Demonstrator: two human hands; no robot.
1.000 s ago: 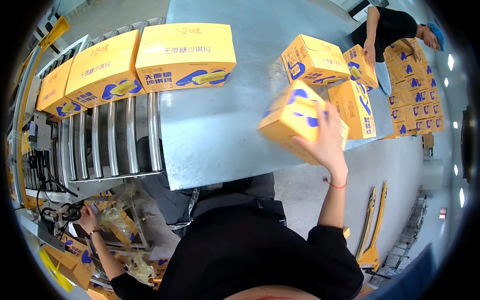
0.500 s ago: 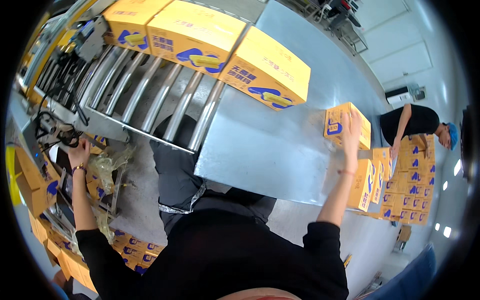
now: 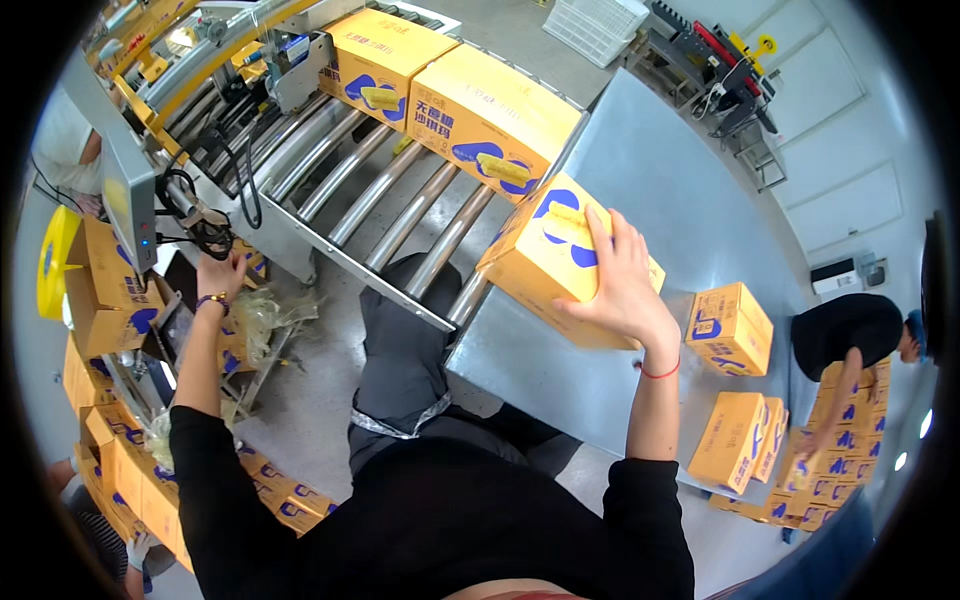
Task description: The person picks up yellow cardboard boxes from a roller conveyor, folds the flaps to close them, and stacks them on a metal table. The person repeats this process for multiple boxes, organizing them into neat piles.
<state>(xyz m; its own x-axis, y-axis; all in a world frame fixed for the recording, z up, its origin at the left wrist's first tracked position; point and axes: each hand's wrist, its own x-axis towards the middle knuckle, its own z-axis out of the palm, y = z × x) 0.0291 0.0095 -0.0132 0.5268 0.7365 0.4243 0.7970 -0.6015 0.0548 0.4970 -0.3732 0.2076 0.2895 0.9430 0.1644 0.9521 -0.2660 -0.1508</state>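
- Resting flat on top of a yellow box (image 3: 560,270), right hand (image 3: 625,285) has fingers (image 3: 600,235) spread wide over the lid, palm down; not pinching, not wrapped round an edge.
- Box sits at the near-left corner of the steel counter (image 3: 680,190), just past the end of the roller conveyor (image 3: 400,220); one corner looks to overhang the counter edge a bit.
- Handling, my read: sealed cardboard carton, stiff walls, flat faces. Printed surface looks smooth, so prob. slick under a flat palm; a top press only slides it, won't lift it.
- Weight: can't tell from view. Medium size, holds its shape, no sag, so prob. moderate, not fragile-looking.
- Best hold, judged: two opposite side faces or bottom edges w/ both hands; corners are the stiffest pts. Avoid pressing mid-lid hard, since the flaps could give.
- Left hand (image 3: 222,275) is off to the left side, well apart from the box, up by black cables (image 3: 205,225) and a device at a side stand; fingers look curled, but whether they grip anything I can't tell.
- Two more yellow boxes (image 3: 460,100) wait on the rollers behind; smaller boxes (image 3: 730,325) lie further along the counter.
- Another person (image 3: 850,335) in black works at a stack far right.
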